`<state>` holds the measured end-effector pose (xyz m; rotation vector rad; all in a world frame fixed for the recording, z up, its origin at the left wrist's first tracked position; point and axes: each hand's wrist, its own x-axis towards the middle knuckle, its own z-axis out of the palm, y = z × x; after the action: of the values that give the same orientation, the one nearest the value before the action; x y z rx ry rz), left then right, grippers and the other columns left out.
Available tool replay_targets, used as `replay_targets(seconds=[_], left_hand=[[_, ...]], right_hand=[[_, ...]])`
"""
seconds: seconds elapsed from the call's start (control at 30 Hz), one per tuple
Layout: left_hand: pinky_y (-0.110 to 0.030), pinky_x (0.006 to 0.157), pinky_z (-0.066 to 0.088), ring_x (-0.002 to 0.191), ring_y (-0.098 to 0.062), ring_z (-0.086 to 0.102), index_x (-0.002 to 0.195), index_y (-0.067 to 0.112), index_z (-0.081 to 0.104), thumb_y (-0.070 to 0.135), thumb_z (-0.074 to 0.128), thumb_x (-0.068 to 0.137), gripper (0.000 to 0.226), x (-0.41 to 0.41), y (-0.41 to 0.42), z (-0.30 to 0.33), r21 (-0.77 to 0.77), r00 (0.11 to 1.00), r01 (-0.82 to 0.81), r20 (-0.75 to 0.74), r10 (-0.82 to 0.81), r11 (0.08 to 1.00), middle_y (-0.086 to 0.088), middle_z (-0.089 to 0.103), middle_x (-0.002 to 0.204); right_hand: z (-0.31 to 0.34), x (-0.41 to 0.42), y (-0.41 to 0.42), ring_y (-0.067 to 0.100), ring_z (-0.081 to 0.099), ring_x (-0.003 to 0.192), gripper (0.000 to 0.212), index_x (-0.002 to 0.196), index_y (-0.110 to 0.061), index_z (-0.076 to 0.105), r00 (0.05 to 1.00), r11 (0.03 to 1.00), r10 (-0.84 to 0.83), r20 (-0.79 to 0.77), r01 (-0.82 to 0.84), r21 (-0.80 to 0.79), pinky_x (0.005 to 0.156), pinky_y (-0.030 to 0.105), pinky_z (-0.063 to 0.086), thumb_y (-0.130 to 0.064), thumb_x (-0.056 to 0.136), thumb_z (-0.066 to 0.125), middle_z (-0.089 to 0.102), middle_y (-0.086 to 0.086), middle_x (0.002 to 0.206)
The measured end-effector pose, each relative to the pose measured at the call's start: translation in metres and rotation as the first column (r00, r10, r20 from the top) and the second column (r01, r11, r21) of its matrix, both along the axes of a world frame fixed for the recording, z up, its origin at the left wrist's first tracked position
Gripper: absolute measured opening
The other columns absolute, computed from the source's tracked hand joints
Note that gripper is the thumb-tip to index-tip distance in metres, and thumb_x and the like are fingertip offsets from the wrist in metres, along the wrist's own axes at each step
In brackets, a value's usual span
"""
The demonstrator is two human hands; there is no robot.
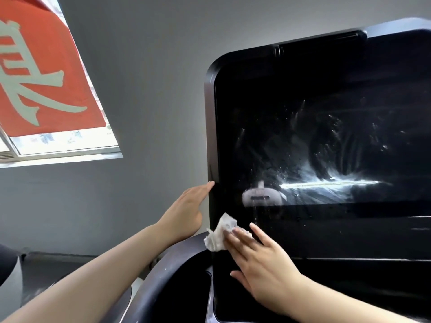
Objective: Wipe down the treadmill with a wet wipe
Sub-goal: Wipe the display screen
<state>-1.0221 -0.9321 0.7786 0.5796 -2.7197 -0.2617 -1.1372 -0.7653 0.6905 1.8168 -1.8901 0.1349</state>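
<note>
The treadmill's black glossy screen fills the right half of the view, streaked with wet smears and droplets across its middle. My right hand lies flat with straight fingers, pressing a crumpled white wet wipe against the screen's lower left part. My left hand reaches to the screen's left edge, fingers straight and fingertips touching the dark frame. Part of the wipe is hidden under my right fingers.
A curved grey handlebar of the treadmill runs below the screen at lower centre. A grey wall lies behind, with a window and a red sign with white characters at upper left.
</note>
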Motion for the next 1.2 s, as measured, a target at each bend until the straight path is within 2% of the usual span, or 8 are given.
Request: replay_targets(seconds=[0.1, 0.17, 0.4, 0.67, 0.87, 1.03, 1.1, 1.2], left_hand=[[-0.014, 0.107, 0.023, 0.132, -0.019, 0.035, 0.147, 0.013, 0.028, -0.011, 0.035, 0.08, 0.071, -0.003, 0.003, 0.004, -0.072, 1.0, -0.005, -0.008, 0.004, 0.997, 0.0, 0.039, 0.141], [-0.026, 0.106, 0.031, 0.13, -0.021, 0.037, 0.144, 0.011, 0.034, -0.008, 0.035, 0.082, 0.066, -0.007, 0.007, 0.006, -0.113, 0.999, -0.025, -0.039, 0.021, 0.993, -0.001, 0.04, 0.14], [-0.026, 0.115, 0.013, 0.144, -0.017, 0.006, 0.15, 0.011, 0.018, -0.004, 0.036, 0.083, 0.07, -0.023, 0.029, 0.008, -0.221, 0.998, -0.062, -0.026, 0.057, 0.973, -0.002, 0.005, 0.156], [-0.028, 0.115, 0.012, 0.144, -0.016, 0.0, 0.15, 0.015, 0.018, 0.008, 0.041, 0.089, 0.065, -0.034, 0.052, 0.009, -0.242, 0.984, -0.109, 0.11, 0.138, 0.964, 0.0, 0.0, 0.157], [-0.033, 0.117, 0.01, 0.145, -0.018, -0.007, 0.15, 0.012, 0.015, 0.001, 0.041, 0.085, 0.071, -0.038, 0.068, 0.018, -0.274, 0.947, -0.151, 0.234, 0.218, 0.95, -0.004, -0.004, 0.158], [-0.033, 0.117, 0.01, 0.146, -0.016, -0.005, 0.151, 0.013, 0.014, -0.001, 0.04, 0.085, 0.072, -0.043, 0.077, 0.022, -0.273, 0.919, -0.215, 0.268, 0.289, 0.938, 0.0, 0.0, 0.159], [-0.032, 0.116, 0.011, 0.146, -0.015, 0.0, 0.15, 0.015, 0.017, 0.001, 0.041, 0.088, 0.068, -0.046, 0.081, 0.027, -0.254, 0.914, -0.247, 0.26, 0.312, 0.935, 0.001, 0.006, 0.159], [-0.031, 0.115, 0.016, 0.144, -0.019, 0.014, 0.15, 0.017, 0.017, 0.005, 0.048, 0.088, 0.07, -0.052, 0.087, 0.033, -0.242, 0.909, -0.3, 0.221, 0.354, 0.923, -0.002, 0.02, 0.156]], right_hand=[[0.03, -0.014, -0.027, 0.02, 0.058, 0.118, 0.061, 0.117, -0.008, 0.067, 0.989, 0.98, -0.129, 0.07, 0.138, -0.145, 0.11, 0.043, 0.019, -0.044, 0.085, 0.03, 0.062, 0.007, 0.125], [0.043, -0.015, -0.036, 0.022, 0.057, 0.12, 0.061, 0.118, -0.007, 0.066, 0.973, 0.971, -0.184, 0.135, 0.202, -0.129, 0.107, 0.044, 0.022, -0.044, 0.086, 0.03, 0.062, 0.008, 0.126], [-0.009, -0.01, 0.031, 0.016, 0.058, 0.118, 0.063, 0.112, -0.017, 0.071, 1.0, 0.993, 0.027, -0.002, -0.027, 0.116, 0.112, 0.039, 0.011, -0.051, 0.08, 0.028, 0.065, 0.001, 0.121], [0.02, -0.03, 0.008, 0.022, 0.058, 0.118, 0.059, 0.115, -0.005, 0.067, 0.981, 0.992, -0.084, 0.174, 0.098, -0.074, 0.112, 0.039, 0.01, -0.042, 0.084, 0.033, 0.064, 0.008, 0.122], [0.001, -0.035, 0.032, 0.027, 0.064, 0.108, 0.064, 0.1, 0.002, 0.072, 1.0, 0.999, 0.008, -0.003, -0.008, -0.053, 0.114, 0.041, 0.005, -0.043, 0.078, 0.032, 0.068, 0.016, 0.111], [0.022, -0.062, 0.018, 0.032, 0.062, 0.11, 0.065, 0.1, 0.007, 0.07, 0.997, 0.996, -0.041, 0.071, 0.046, -0.071, 0.114, 0.041, 0.005, -0.042, 0.08, 0.032, 0.067, 0.021, 0.11], [0.036, -0.048, 0.007, 0.03, 0.052, 0.124, 0.064, 0.112, 0.004, 0.067, 0.998, 0.998, -0.043, 0.051, 0.045, -0.033, 0.114, 0.039, -0.011, -0.044, 0.086, 0.033, 0.061, 0.019, 0.124], [0.028, -0.033, 0.007, 0.025, 0.001, 0.147, 0.067, 0.147, 0.001, 0.022, 0.994, 0.997, 0.074, -0.079, -0.073, 0.019, 0.099, 0.038, -0.038, -0.046, 0.099, 0.024, 0.013, 0.015, 0.157]])
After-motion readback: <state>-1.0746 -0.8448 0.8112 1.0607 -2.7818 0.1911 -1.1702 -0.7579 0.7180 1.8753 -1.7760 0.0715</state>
